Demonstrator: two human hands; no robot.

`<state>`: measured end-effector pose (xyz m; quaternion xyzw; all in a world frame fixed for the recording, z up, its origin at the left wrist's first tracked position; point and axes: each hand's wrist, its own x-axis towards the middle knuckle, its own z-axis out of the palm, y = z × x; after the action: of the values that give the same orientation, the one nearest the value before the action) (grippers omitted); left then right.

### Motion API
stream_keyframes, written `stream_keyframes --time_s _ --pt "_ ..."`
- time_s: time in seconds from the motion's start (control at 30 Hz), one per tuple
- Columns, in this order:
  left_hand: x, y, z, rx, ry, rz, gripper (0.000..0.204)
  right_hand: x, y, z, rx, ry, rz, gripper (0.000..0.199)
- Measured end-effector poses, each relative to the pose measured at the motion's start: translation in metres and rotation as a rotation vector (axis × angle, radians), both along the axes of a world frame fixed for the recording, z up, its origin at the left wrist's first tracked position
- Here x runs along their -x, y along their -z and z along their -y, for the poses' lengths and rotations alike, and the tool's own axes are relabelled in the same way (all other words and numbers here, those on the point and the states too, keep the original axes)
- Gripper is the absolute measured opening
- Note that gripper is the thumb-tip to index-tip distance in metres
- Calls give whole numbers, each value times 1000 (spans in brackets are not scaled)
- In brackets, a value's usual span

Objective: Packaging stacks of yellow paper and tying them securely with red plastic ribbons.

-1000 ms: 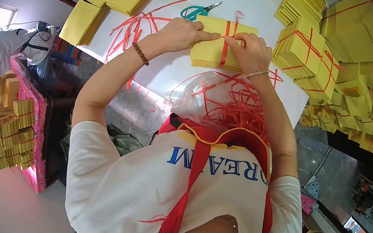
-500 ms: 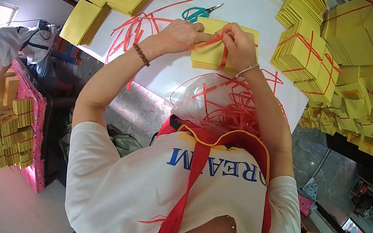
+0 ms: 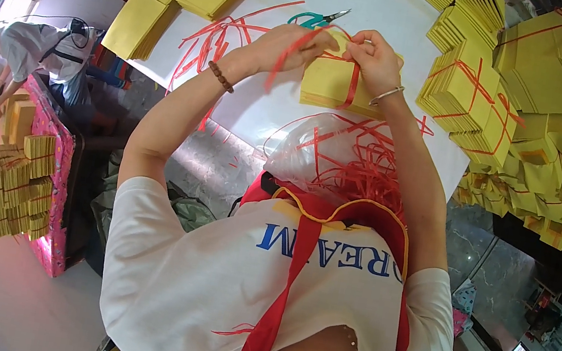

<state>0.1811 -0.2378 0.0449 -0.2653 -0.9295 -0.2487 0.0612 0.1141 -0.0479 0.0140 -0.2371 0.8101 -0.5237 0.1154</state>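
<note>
A worker's right hand (image 3: 378, 66) pinches red ribbon (image 3: 352, 87) between thumb and finger at the crossing atop a yellow stack (image 3: 326, 86). The left hand (image 3: 288, 46) is loosely curled just beside it, a blurred ribbon end arcing across its fingers; whether they grip it cannot be told. The stack lies flat on the white table (image 3: 249, 123), beneath both hands. The step looks like knotting the tie; the next move seems to call for holding the crossing firm while drawing the free end tight. Scissors (image 3: 313, 20) lie just beyond, loose ribbons (image 3: 206, 42) to the left, tied bundles (image 3: 462, 87) to the right.
</note>
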Motion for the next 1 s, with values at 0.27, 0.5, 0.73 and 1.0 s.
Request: stream_keyframes --time_s 0.27,0.5,0.73,1.0 --pt "18 -54 -9 -233 -92 424 25 0 -18 5 176 -143 339 23" --pt "50 -77 -22 68 98 246 34 3 -2 1 35 -186 175 31" --pt "70 -125 -13 386 -280 -828 35 1 -8 -2 15 -124 243 25" --pt "24 1 -10 45 -206 -165 22 -2 -21 -1 -85 -154 165 23"
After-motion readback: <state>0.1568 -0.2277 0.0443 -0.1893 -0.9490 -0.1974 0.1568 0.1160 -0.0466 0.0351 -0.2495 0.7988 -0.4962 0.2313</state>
